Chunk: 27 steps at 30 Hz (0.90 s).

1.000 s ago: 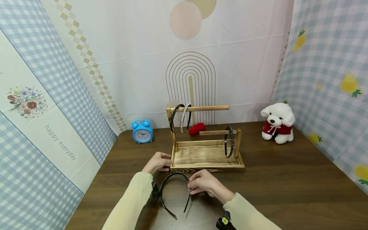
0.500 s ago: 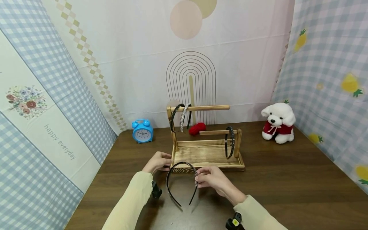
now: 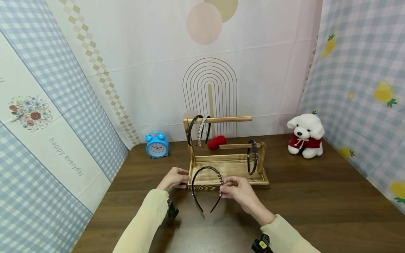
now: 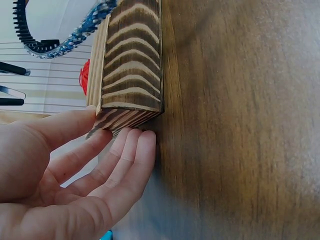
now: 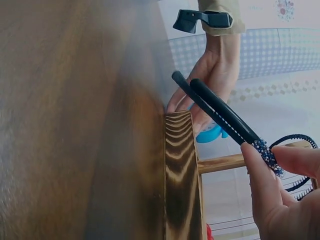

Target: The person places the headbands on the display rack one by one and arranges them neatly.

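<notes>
In the head view, my right hand [image 3: 242,195] pinches one side of a black headband [image 3: 207,168], held upright in front of the wooden rack [image 3: 240,186] and overlapping its tray. Blue and silver sequins [image 5: 265,152] cover the part by the thumb and fingertips in the right wrist view; its two dark ends point away from the hand. My left hand [image 3: 173,178] touches the left end of the tray. Seen from the left wrist, the thumb meets the top corner, and fairly straight fingers [image 4: 142,155] rest against the striped wooden end.
A black headband [image 3: 190,131] and a silver headband [image 3: 200,130] hang on the rack's upper bar, a dark headband [image 3: 255,160] on the lower. Behind are a red bundle [image 3: 217,142], a blue alarm clock [image 3: 157,147] at left and a plush dog [image 3: 306,135] at right.
My right hand has carried the headband up and to the right, from low over the table to in front of the rack's tray. My left hand stays at the tray's left end.
</notes>
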Available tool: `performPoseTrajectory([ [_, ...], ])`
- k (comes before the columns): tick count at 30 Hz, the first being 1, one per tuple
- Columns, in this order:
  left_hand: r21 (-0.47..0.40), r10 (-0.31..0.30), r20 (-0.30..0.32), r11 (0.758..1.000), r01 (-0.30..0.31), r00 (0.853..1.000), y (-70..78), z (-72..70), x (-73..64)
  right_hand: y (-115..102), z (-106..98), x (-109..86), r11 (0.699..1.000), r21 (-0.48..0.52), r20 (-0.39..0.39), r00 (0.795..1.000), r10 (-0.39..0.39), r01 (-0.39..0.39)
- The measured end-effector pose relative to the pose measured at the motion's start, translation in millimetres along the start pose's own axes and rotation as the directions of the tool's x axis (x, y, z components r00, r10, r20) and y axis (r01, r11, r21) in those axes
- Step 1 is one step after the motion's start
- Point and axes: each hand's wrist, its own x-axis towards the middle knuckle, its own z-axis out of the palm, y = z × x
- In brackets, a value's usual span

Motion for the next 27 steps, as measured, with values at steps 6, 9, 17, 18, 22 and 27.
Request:
performPoseTrajectory([
  [6,-0.005,0.003,0.0,1.0,-0.003,1.0,0.6,1.1,-0.7,-3.4,1.7,0.7,0.999,-0.016,-0.077,0.996,-0.047,0.046],
  [9,-0.006,0.002,0.0,1.0,-0.002,1.0,0.9,1.2,-1.2,-4.8,2.8,1.2,0.997,-0.015,-0.109,0.991,-0.075,0.073],
  [17,0.011,-0.004,0.0,1.0,0.004,1.0,0.7,0.3,-2.4,-7.9,1.3,5.2,0.989,-0.064,-0.141,0.98,-0.14,0.132],
  [18,0.009,-0.005,0.001,1.0,0.005,1.0,0.8,0.2,-2.7,-8.1,0.9,6.0,0.988,-0.072,-0.145,0.978,-0.148,0.139],
  [22,0.005,-0.003,0.004,1.0,0.003,1.0,1.2,0.2,-3.5,-8.5,-0.5,8.3,0.981,-0.105,-0.165,0.97,-0.176,0.161],
  [27,0.006,-0.006,0.002,1.0,0.006,1.0,1.9,0.7,-3.9,-7.7,-2.9,9.9,0.967,-0.174,-0.184,0.958,-0.218,0.186],
])
